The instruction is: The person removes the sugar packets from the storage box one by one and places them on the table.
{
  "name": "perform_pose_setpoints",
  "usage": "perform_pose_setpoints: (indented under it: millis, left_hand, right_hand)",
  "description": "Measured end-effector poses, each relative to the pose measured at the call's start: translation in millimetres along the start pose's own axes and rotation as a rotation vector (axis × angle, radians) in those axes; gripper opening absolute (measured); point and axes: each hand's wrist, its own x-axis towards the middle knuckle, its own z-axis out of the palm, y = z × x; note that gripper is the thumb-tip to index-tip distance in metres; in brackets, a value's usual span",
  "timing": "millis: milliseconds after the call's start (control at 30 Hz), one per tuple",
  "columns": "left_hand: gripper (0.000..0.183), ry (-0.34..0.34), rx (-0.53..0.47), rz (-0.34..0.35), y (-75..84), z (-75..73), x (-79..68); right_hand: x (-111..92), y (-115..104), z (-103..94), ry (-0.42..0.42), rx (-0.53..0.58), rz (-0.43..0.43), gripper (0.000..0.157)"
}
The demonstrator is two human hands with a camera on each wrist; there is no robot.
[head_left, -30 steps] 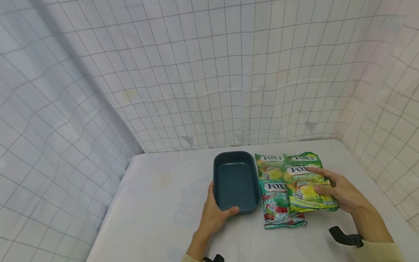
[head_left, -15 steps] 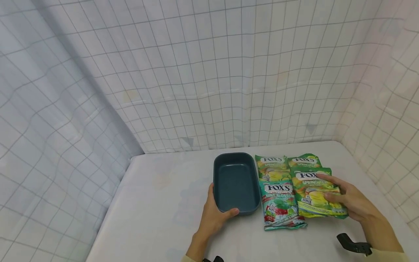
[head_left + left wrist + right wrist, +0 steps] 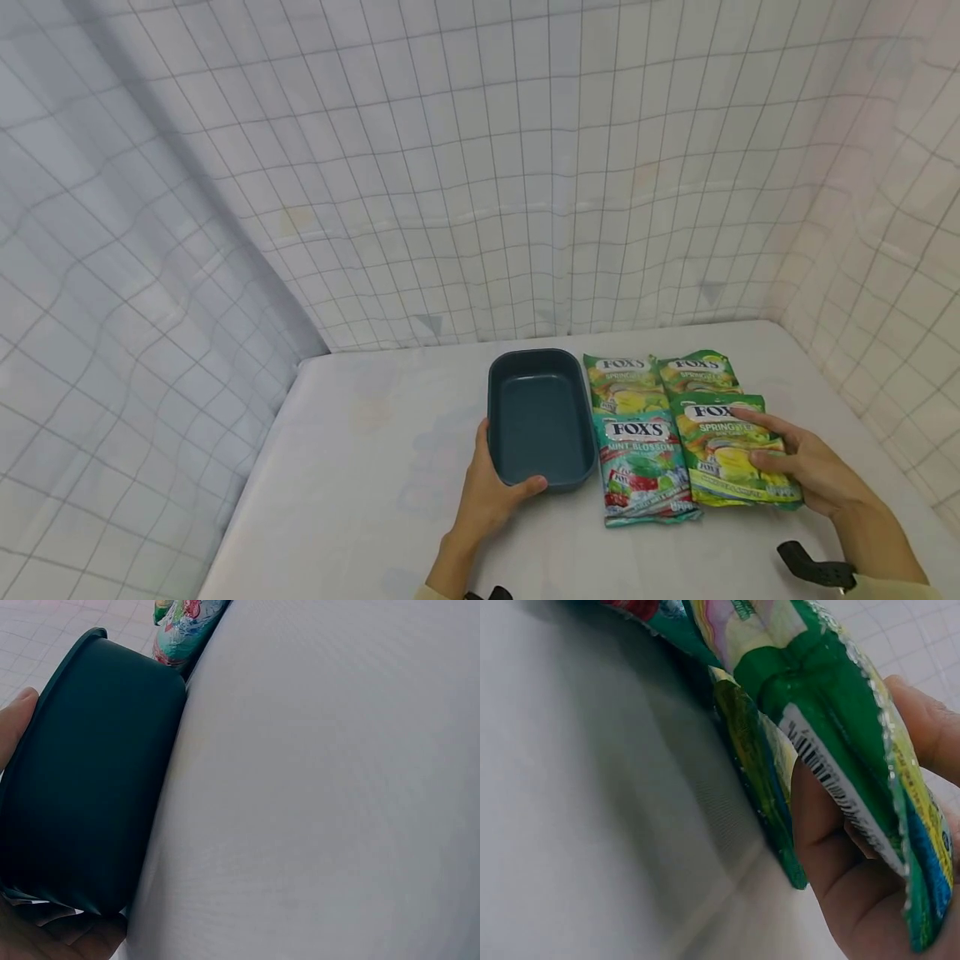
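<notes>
My left hand (image 3: 483, 500) grips the near left corner of a dark teal rectangular tub (image 3: 542, 425), thumb over the near rim and fingers along the left side. In the left wrist view the tub's outer wall (image 3: 90, 772) stands on the white cloth. My right hand (image 3: 817, 471) pinches the right side of a green and yellow Fox's candy bag (image 3: 723, 450), thumb on top and fingers beneath. In the right wrist view the bag's barcoded back (image 3: 832, 787) is tilted above the cloth. Close to its left lies a teal Mint Blossom candy bag (image 3: 645, 475).
Two more green Fox's bags lie behind: a left one (image 3: 626, 387) beside the tub and a right one (image 3: 697, 373) partly behind the held bag. All sit on a white cloth-covered table (image 3: 360, 483). Gridded white curtains (image 3: 465, 208) enclose the back and sides.
My right hand has drawn its candy bag to the right and nearer, off the Mint Blossom bag, which now shows its whole front. The left hand and tub have stayed put.
</notes>
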Motion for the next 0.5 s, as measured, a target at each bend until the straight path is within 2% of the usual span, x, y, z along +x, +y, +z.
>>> perform_pose_setpoints:
  millis: [200, 400, 500]
  left_hand:
    - [0.128, 0.002, -0.013, 0.004, -0.8, -0.1, -0.1]
    - [0.128, -0.002, -0.008, 0.011, -2.9, 0.2, 1.0]
    - [0.128, -0.004, 0.000, 0.002, -2.5, 0.0, 0.7]
  right_hand:
    - [0.0, 9.0, -2.0, 0.013, 0.017, 0.007, 0.064]
    - [0.9, 17.4, -1.5, 0.144, -0.103, 0.052, 0.061]
    - [-0.3, 20.9, -1.2, 0.161, -0.131, 0.049, 0.062]
